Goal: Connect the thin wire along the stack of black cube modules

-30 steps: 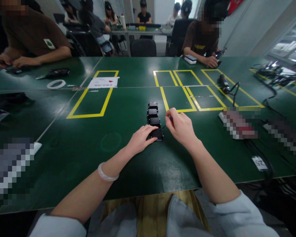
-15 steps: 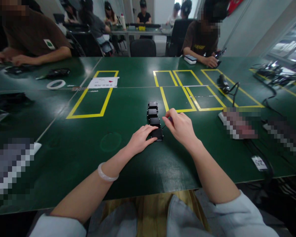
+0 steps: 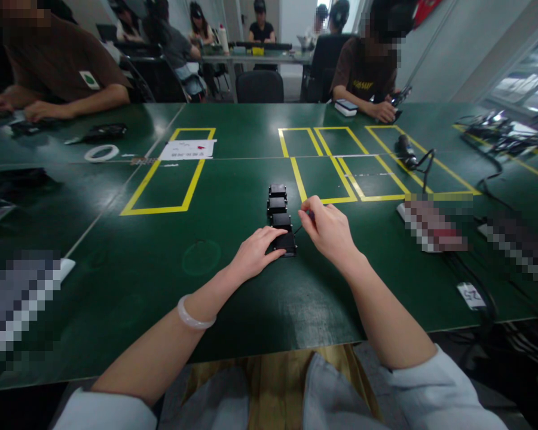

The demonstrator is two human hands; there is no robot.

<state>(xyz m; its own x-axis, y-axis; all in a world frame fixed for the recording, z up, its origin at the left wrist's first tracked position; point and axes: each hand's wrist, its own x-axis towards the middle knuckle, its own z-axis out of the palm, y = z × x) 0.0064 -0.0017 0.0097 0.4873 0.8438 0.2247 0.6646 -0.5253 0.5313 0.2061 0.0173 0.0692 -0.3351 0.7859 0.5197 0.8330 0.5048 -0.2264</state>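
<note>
Head view: your left hand (image 3: 255,254) lies palm-down with its fingers laid loosely over the nearest black box (image 3: 289,242). It's resting there, not wrapped around it, as far as I can see. That box is the front of a row of four boxes (image 3: 277,206), end to end mid-tabletop (image 3: 170,239), just left of the yellow tape outlines (image 3: 336,197). Your right hand (image 3: 330,232) sits just right of the row, thumb and forefinger pinched shut on a small dark bit (image 3: 309,214). A thin dark line (image 3: 298,229) seems to run from there toward the near box.

What I'd worry about: if that line is a wire, a sharp tug could strain it or drag the box out from under your left fingers. The boxes look like they're touching, so one nudge could knock the whole row crooked.

Hard to read: the pinched bit is too small to identify, and your fingers cover the near box's left side. I can't tell if you're pressing down or just resting. Blurred patches (image 3: 434,224) hide parts of the tabletop.
</note>
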